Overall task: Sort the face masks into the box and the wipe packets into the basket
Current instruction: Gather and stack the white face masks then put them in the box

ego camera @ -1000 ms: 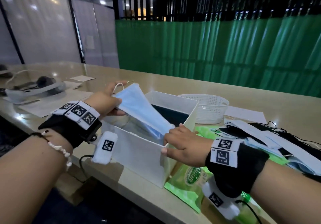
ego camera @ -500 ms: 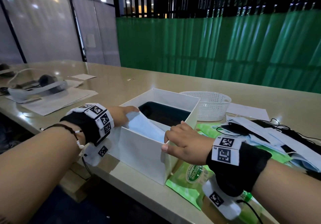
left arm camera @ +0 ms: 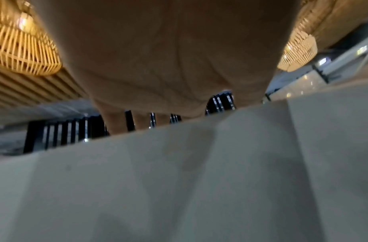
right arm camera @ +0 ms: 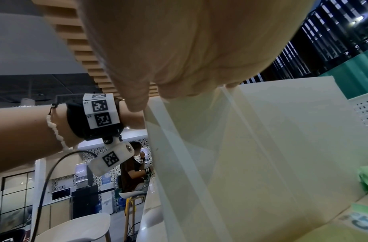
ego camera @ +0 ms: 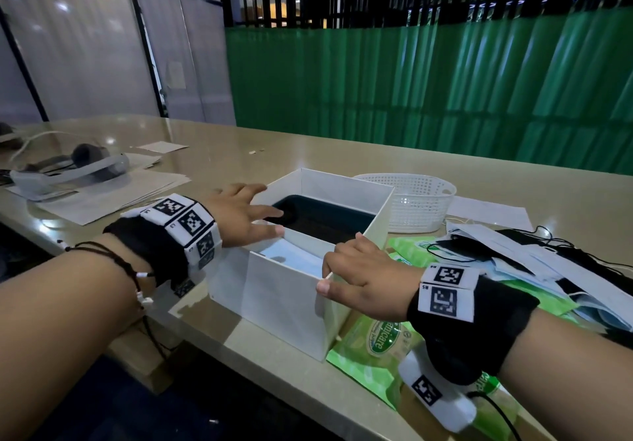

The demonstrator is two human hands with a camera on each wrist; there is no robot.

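Looks like an open-plan office or café-style lounge: long beige desk [ego camera: 342, 153] w/ papers [ego camera: 113, 194] & headset [ego camera: 78, 166] lying on it, woven pendant lamps [left arm camera: 23, 49] glowing overhead, white stools [right arm camera: 79, 227], a person [right arm camera: 131, 165] sitting in bkgd.

On the green wipe packet [ego camera: 373, 344] at the table's near edge the label reads only partly, ending "...nicare"; a far wall sign [right arm camera: 81, 172] reads "FLAIK".
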